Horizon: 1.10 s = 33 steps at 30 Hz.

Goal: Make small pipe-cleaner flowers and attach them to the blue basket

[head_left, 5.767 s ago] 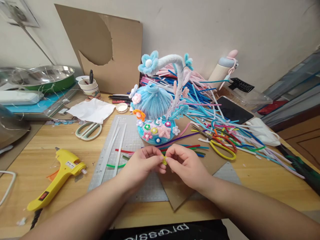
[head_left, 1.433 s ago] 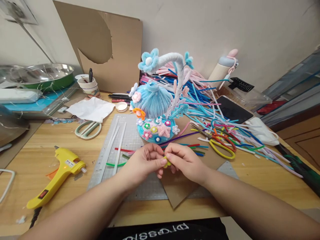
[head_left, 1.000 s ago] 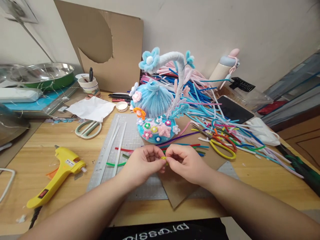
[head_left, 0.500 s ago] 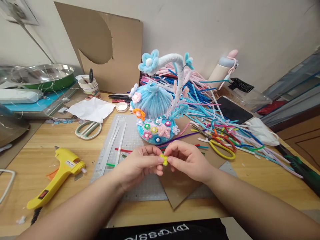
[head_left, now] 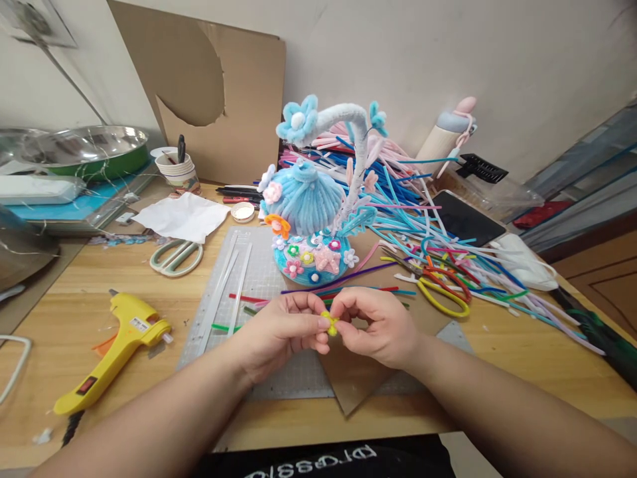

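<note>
Currently pinching a small yellow pipe-cleaner flower [head_left: 331, 324] between both hands, held clear of the bench [head_left: 517, 362], above the brown cardboard piece [head_left: 353, 378] and the gridded cutting mat [head_left: 293, 378]. With the left hand [head_left: 281, 325], a thumb-and-forefinger grip pressed onto the left-side petals; with the right hand [head_left: 381, 325], a looser pinch at the right side, seemingly touching only at the tips. Likely feather-light and soft, with fuzzy pile over thin, bendable wire: hardly slippery, not brittle, but easily pulled out of shape by a hard squeeze. Best taken at the centre or at the base of a petal, leaving the loops unflattened. Just beyond the hands, loose pipe cleaners [head_left: 391, 289]; farther off, a blue fuzzy house-like model [head_left: 308, 202] with a curved white stem. At left, a yellow glue gun [head_left: 117, 352] lying on its side; at right, scissors [head_left: 423, 289] with yellow and orange handles.
</note>
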Each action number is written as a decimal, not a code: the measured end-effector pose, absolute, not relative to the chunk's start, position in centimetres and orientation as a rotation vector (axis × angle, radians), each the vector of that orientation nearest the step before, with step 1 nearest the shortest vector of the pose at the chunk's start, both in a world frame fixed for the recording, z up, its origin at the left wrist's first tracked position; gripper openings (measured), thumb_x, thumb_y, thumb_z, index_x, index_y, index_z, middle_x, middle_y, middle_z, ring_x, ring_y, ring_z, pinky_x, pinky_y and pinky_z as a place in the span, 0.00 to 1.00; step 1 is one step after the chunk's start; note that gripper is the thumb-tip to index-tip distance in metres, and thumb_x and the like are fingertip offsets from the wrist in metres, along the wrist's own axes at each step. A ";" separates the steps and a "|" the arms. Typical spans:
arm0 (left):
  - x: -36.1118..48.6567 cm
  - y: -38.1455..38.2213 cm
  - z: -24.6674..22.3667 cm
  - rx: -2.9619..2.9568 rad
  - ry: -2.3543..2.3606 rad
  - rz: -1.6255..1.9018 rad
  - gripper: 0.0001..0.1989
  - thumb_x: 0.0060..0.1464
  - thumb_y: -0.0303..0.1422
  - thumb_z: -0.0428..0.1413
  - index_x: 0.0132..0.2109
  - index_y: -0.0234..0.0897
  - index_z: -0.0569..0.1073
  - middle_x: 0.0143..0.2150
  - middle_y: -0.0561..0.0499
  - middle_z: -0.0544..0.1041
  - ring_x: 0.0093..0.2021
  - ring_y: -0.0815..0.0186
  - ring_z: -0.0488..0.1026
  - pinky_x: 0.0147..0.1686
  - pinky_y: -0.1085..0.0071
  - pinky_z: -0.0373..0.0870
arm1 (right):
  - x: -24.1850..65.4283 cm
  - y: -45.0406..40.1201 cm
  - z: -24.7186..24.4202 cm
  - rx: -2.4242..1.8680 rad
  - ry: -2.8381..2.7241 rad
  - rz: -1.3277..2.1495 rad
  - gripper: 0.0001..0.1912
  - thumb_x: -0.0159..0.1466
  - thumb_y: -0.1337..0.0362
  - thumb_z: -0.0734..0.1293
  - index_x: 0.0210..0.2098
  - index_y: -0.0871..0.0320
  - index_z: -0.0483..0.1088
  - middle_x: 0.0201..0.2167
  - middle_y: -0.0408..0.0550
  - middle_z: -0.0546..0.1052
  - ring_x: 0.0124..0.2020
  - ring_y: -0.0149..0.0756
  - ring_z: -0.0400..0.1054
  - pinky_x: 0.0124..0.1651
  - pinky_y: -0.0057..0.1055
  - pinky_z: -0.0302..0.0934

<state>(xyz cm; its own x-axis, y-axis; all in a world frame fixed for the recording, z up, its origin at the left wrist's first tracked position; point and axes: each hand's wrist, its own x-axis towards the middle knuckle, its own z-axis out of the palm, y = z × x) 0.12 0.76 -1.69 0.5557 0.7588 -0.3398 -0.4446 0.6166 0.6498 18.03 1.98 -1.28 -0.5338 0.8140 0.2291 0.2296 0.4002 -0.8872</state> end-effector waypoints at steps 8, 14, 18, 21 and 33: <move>0.3 0.7 -1.6 0.528 0.659 0.774 0.07 0.44 0.25 0.64 0.30 0.30 0.72 0.23 0.52 0.76 0.21 0.74 0.73 0.25 0.80 0.70 | 18.1 1.8 -1.3 -0.921 -2.063 0.950 0.03 0.57 0.68 0.63 0.28 0.57 0.68 0.22 0.42 0.71 0.22 0.27 0.64 0.25 0.23 0.59; 0.4 0.6 -1.6 0.528 0.684 0.783 0.08 0.43 0.25 0.65 0.30 0.30 0.72 0.24 0.52 0.76 0.21 0.75 0.73 0.25 0.80 0.69 | 18.1 1.8 -1.5 -0.956 -2.034 1.024 0.02 0.57 0.69 0.63 0.29 0.57 0.67 0.22 0.42 0.71 0.22 0.27 0.63 0.24 0.22 0.59; 0.3 0.7 -1.8 0.539 0.692 0.781 0.09 0.43 0.26 0.65 0.30 0.30 0.72 0.24 0.53 0.76 0.21 0.75 0.72 0.25 0.79 0.68 | 18.1 1.8 -1.7 -0.978 -2.029 1.022 0.02 0.57 0.69 0.63 0.29 0.57 0.67 0.22 0.41 0.70 0.21 0.26 0.62 0.23 0.22 0.58; 0.3 0.9 -1.8 0.570 0.704 0.772 0.09 0.42 0.27 0.65 0.30 0.31 0.72 0.24 0.53 0.75 0.22 0.75 0.72 0.26 0.78 0.68 | 18.1 1.8 -1.8 -0.981 -2.009 1.057 0.02 0.57 0.69 0.63 0.29 0.57 0.67 0.22 0.41 0.70 0.21 0.26 0.62 0.24 0.23 0.58; 0.5 0.8 -1.5 1.126 0.951 0.938 0.12 0.46 0.29 0.63 0.34 0.36 0.65 0.28 0.56 0.70 0.28 0.72 0.67 0.30 0.74 0.65 | 17.8 2.2 -2.1 -1.036 -1.753 1.504 0.07 0.62 0.62 0.61 0.29 0.58 0.62 0.22 0.38 0.65 0.18 0.24 0.61 0.21 0.22 0.56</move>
